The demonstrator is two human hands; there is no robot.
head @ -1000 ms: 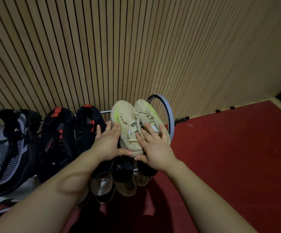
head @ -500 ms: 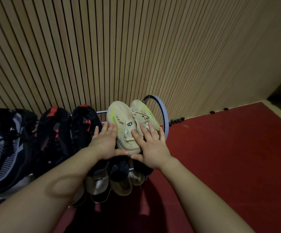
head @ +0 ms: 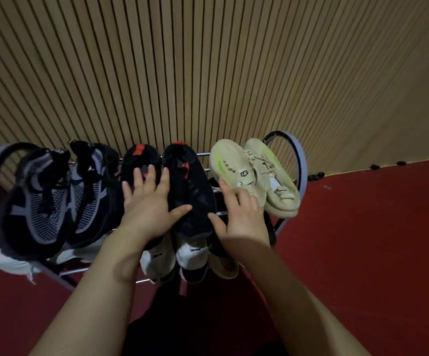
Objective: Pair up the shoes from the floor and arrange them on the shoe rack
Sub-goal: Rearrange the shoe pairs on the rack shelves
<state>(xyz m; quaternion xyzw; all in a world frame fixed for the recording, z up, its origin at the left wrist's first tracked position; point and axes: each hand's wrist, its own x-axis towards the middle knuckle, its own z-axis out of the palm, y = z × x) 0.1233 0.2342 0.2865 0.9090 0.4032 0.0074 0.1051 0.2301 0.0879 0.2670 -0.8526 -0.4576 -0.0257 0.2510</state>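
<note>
A metal shoe rack (head: 301,160) stands against the slatted wall. Its top tier carries three pairs: black-and-grey mesh sneakers (head: 49,199) at the left, black sneakers with red tabs (head: 190,186) in the middle, and cream sneakers with neon-yellow stripes (head: 257,173) at the right. My left hand (head: 148,204) lies flat with fingers spread across the black-and-red pair. My right hand (head: 241,211) hovers with fingers loosely curled between that pair and the cream pair, its fingertips at the heel of the left cream shoe. Neither hand grips anything.
A lower tier holds white-toed shoes (head: 175,258), a tan shoe (head: 223,265) and a white shoe (head: 10,260) at the left. Red carpet (head: 362,253) spreads to the right. Small dark bits (head: 316,176) lie along the wall base.
Both hands have left the cream pair and shifted left to the black-and-red pair. The view has swung left, so the whole rack now shows.
</note>
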